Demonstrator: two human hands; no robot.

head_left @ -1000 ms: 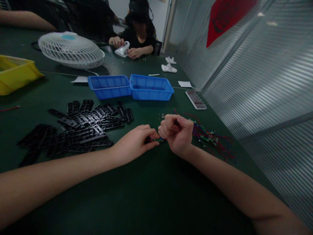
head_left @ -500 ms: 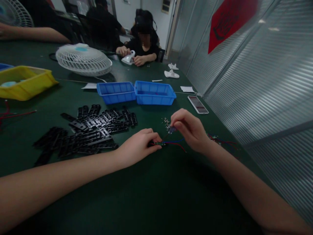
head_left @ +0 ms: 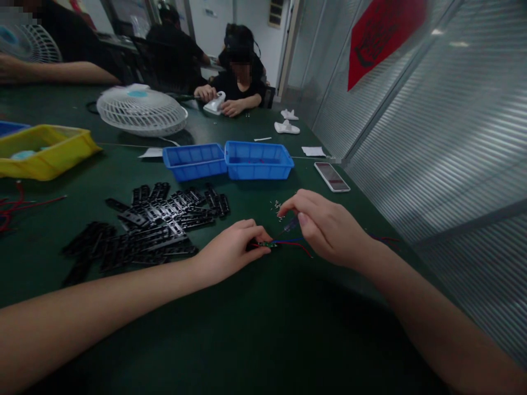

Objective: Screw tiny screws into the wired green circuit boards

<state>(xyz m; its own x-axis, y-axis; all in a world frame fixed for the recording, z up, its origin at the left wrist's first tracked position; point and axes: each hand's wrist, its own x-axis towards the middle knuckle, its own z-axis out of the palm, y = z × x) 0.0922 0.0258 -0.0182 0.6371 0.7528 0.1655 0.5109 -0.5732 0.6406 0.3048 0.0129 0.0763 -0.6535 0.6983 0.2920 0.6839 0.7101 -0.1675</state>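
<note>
My left hand (head_left: pixel 236 244) pinches a small green circuit board (head_left: pixel 268 244) with red and blue wires (head_left: pixel 294 243) running off to its right. Between the curled fingers of my right hand (head_left: pixel 325 225) is a screwdriver with a translucent purplish handle (head_left: pixel 291 224), its thin shaft slanting down toward the board. The index finger of that hand reaches to a scatter of tiny screws (head_left: pixel 276 206) just beyond the board. Left of my left hand lies a heap of black plastic strips (head_left: pixel 164 219). Whether a black strip lies beneath the board I cannot tell.
Beyond the heap stand two blue bins (head_left: pixel 259 161), a yellow bin (head_left: pixel 49 151) and a white fan (head_left: pixel 142 112). A phone (head_left: pixel 331 176) lies near the right edge. Across the table a person (head_left: pixel 239 82) handles a white part (head_left: pixel 214 104); another person's arm is at far left.
My right hand has opened out slightly, its index finger now extended to the screws, and the screwdriver is tilted lower. My left hand still holds the board. The view has shifted a little.
</note>
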